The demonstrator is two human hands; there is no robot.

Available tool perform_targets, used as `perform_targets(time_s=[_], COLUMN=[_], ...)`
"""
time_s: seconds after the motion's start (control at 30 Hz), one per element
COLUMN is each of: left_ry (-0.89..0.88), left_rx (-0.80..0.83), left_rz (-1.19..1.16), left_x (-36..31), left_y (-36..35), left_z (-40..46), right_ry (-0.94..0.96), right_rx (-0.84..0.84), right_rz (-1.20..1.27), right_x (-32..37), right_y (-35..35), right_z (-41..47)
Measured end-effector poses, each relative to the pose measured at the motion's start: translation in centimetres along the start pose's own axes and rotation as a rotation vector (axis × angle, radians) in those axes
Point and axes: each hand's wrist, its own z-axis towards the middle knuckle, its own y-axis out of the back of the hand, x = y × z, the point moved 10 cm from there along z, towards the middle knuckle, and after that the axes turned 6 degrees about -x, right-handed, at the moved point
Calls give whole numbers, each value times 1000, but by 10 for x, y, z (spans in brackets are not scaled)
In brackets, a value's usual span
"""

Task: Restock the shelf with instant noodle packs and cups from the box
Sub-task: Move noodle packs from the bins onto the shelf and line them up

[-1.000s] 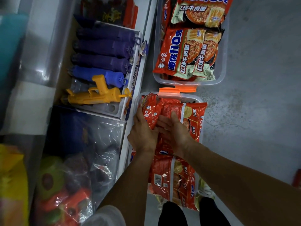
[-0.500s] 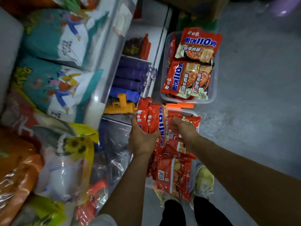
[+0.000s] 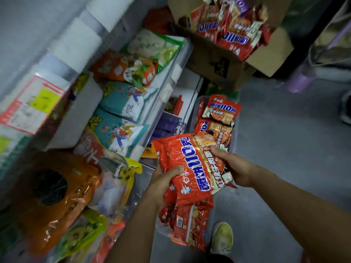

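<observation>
In front of me, above the near bin [image 3: 232,147], I hold a bundle of red noodle packs [image 3: 190,168] with both hands. My left hand [image 3: 161,184] grips the bundle's near left edge, thumb curled over the front and fingers behind. My right hand [image 3: 232,168] clamps its right edge, fingers curled round the wrapper. The bundle is tilted, print facing up, clear of the shelf [image 3: 167,76] on the left.

Below the bundle, more red packs [image 3: 188,224] lie in the bin by my shoe [image 3: 222,237]. Beyond it, a second clear bin [image 3: 197,105] holds packs [image 3: 220,112] of the same kind. At the far end, an open cardboard box [image 3: 224,61] stands on the floor [image 3: 284,149], heaped with noodle packs [image 3: 228,27].

The shelf carries teal bags [image 3: 123,103], an orange bag [image 3: 123,67] and a green bag [image 3: 153,46] farther off. A large orange bag [image 3: 53,202] and sunflower-print bags [image 3: 115,179] sit nearest me. The left side is blurred.
</observation>
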Motion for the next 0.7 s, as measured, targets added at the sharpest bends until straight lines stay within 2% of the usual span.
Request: perform_targets(time_s=[0.17,0.4,0.6,0.7], left_ry=[-25,-70,-170,-317], left_rx=[131,214,272,269], left_rz=[-26,-93,-463,-600], left_x=[-28,-74,-116,-131], left_y=[-11,-2,14,12], left_z=[-55,-146,-219,-249], right_ry=[33,128,251,341], right_rx=[138,125,107,84], right_rz=[38,123,261,380], right_x=[20,38,64,81], right_y=[-32,-74,-113,-136], right_z=[-58,-150,-220,-249])
